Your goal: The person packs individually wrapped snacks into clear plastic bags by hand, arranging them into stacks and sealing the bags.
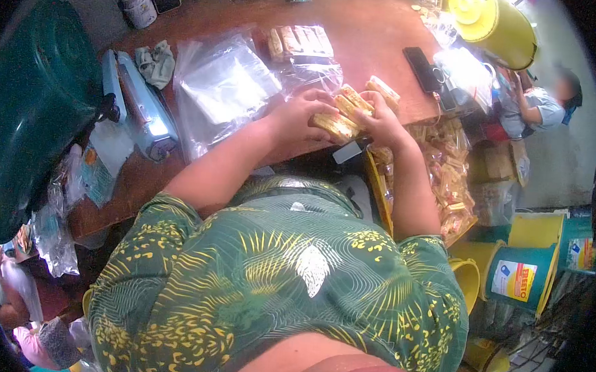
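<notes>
Green patterned shirt point(258, 272) nearest; beyond it, golden bars point(346, 107) are held at the table's point(379, 34) near edge.
The bunch is clasped between the left hand point(299, 118) and the right hand point(385, 125), gripped from its two sides. The bars are judged light, stiff and crumbly, best taken gently along their sides with even pressure; whether they are wrapped cannot be told.

rough bars point(334, 125), glossy plastic bags point(226, 79), smooth wooden table point(375, 34), shiny drum point(32, 122)
</notes>
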Demonstrator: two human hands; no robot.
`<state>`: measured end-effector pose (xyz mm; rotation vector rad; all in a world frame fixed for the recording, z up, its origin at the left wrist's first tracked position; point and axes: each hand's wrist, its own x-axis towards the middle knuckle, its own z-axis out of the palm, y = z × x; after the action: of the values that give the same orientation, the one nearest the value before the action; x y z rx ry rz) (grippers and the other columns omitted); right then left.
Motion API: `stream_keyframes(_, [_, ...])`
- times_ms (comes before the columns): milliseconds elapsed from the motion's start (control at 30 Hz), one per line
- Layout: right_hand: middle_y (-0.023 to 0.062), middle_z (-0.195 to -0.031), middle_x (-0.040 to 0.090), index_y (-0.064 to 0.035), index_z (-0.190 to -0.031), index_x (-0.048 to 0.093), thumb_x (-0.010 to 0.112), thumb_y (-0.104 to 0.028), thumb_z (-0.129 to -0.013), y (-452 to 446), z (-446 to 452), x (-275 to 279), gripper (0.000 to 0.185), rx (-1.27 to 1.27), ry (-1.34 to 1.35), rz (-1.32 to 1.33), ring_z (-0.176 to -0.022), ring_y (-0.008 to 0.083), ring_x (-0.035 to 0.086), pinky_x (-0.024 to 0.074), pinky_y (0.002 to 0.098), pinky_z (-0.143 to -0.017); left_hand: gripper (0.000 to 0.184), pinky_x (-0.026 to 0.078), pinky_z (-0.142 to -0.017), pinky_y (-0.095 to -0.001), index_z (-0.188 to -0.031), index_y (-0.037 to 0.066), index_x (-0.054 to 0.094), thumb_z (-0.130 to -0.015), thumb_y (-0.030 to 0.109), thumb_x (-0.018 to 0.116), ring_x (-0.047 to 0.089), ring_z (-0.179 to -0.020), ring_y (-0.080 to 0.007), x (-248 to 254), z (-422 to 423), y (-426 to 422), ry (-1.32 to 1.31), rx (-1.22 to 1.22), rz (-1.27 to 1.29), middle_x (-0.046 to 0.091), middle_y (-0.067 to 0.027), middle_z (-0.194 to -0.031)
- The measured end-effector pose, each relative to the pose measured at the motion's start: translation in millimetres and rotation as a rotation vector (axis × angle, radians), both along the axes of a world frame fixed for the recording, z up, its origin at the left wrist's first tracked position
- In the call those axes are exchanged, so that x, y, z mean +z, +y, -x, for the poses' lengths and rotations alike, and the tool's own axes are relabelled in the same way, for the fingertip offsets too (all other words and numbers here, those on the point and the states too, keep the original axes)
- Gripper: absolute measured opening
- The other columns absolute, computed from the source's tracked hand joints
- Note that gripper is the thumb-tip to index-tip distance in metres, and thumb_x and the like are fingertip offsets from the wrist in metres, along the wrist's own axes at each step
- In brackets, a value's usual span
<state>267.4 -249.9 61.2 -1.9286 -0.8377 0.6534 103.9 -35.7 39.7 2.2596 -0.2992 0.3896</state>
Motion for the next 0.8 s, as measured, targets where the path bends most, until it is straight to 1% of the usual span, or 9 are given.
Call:
stream_keyframes(33, [0.0135, -0.119, 0.063, -0.0019, -0.131, 0.052, 0.069, -0.026, -0.096, 0, -2, 0, 0.046, -0.01, 0.064, 0.02, -0.11, 0.0231, 0.061, 0.0502, 0.0351, -0.094, 0.055, 0.046, -0.109, -0.0393, -0.126, 0.008, 0.067, -0.076, 0.021, 0.086, 0.055, -0.127, -0.0341, 3, 3, -3, -0.005, 0.005, 0.011, 0.055, -0.016, -0.135])
stream_keyframes(167, [0.0166, -0.12, 0.062, -0.001, -0.124, 0.056, 0.063, -0.025, -0.1, -2, -11, -10, 0.035, -0.052, -0.396, -0.039, -0.112, 0.0253, 0.061, 0.0495, 0.0388, -0.096, 0.053, 0.048, -0.107, -0.0395, -0.123, 0.003, 0.067, -0.075, 0.015, 0.085, 0.057, -0.123, -0.0349, 16, 5, -9, 0.135, 0.078, 0.102, 0.057, -0.0177, -0.129])
stream_keyframes(200, [0.0195, -0.118, 0.062, 0.0015, -0.122, 0.056, 0.064, -0.022, -0.099, -3, -7, -12, 0.033, -0.187, -0.76, -0.069, -0.114, 0.03, 0.061, 0.049, 0.0427, -0.097, 0.051, 0.049, -0.106, -0.0396, -0.122, 0.003, 0.067, -0.076, 0.015, 0.085, 0.058, -0.122, -0.0351, 13, 2, -8, 0.102, 0.121, 0.073, 0.058, -0.0177, -0.127])
stream_keyframes(333, [0.0157, -0.112, 0.061, 0.0009, -0.119, 0.055, 0.065, -0.016, -0.099, -2, 11, -15, 0.028, -0.503, -0.445, -0.354, -0.101, 0.0259, 0.064, 0.053, 0.0387, -0.088, 0.052, 0.048, -0.105, -0.0412, -0.124, 0.006, 0.065, -0.079, 0.026, 0.082, 0.057, -0.123, -0.0352, -11, -11, -1, 0.049, 0.272, -0.06, 0.058, -0.0181, -0.131])
stream_keyframes(433, [0.0133, -0.111, 0.061, -0.0007, -0.12, 0.053, 0.064, -0.014, -0.099, -7, 36, -18, 0.027, -0.266, -0.752, -0.312, -0.094, 0.0236, 0.064, 0.0533, 0.0343, -0.082, 0.054, 0.047, -0.107, -0.0421, -0.125, 0.009, 0.065, -0.079, 0.03, 0.082, 0.056, -0.126, -0.0351, 7, 0, -2, 0.137, 0.155, -0.014, 0.057, -0.0179, -0.135])
stream_keyframes(567, [0.0127, -0.107, 0.064, -0.0011, -0.112, 0.064, 0.061, -0.013, -0.099, -12, 43, -31, 0.017, -0.172, -0.552, -0.149, -0.096, 0.0206, 0.062, 0.0509, 0.0341, -0.086, 0.054, 0.049, -0.106, -0.0407, -0.122, 0.012, 0.069, -0.072, 0.018, 0.089, 0.057, -0.124, -0.0324, -7, -2, 1, -0.017, -0.053, 0.01, 0.059, -0.0145, -0.126])
stream_keyframes(600, [0.017, -0.111, 0.066, -0.001, -0.109, 0.068, 0.061, -0.02, -0.098, -11, 46, -26, 0.023, -0.183, -0.385, -0.168, -0.106, 0.0319, 0.062, 0.048, 0.0415, -0.095, 0.056, 0.047, -0.109, -0.0408, -0.124, 0.014, 0.069, -0.072, 0.019, 0.09, 0.054, -0.128, -0.0317, 5, 4, -3, 0.022, -0.016, 0.047, 0.058, -0.0131, -0.13])
stream_keyframes(700, [0.016, -0.116, 0.067, -0.0031, -0.111, 0.069, 0.063, -0.019, -0.095, -12, 34, -17, 0.023, -0.002, -0.614, -0.076, -0.108, 0.033, 0.062, 0.0465, 0.0427, -0.098, 0.054, 0.045, -0.111, -0.0412, -0.121, 0.013, 0.069, -0.072, 0.019, 0.089, 0.053, -0.13, -0.0328, 10, 4, -4, -0.007, -0.009, -0.05, 0.058, -0.0144, -0.132])
stream_keyframes(800, [0.0145, -0.12, 0.066, -0.0049, -0.115, 0.069, 0.065, -0.016, -0.095, -12, 30, 1, 0.024, -0.108, -0.758, -0.052, -0.115, 0.0331, 0.058, 0.0424, 0.0425, -0.104, 0.05, 0.045, -0.109, -0.0423, -0.118, 0.011, 0.069, -0.075, 0.028, 0.087, 0.054, -0.127, -0.0355, 4, -2, -3, -0.002, -0.033, -0.018, 0.059, -0.0155, -0.132])
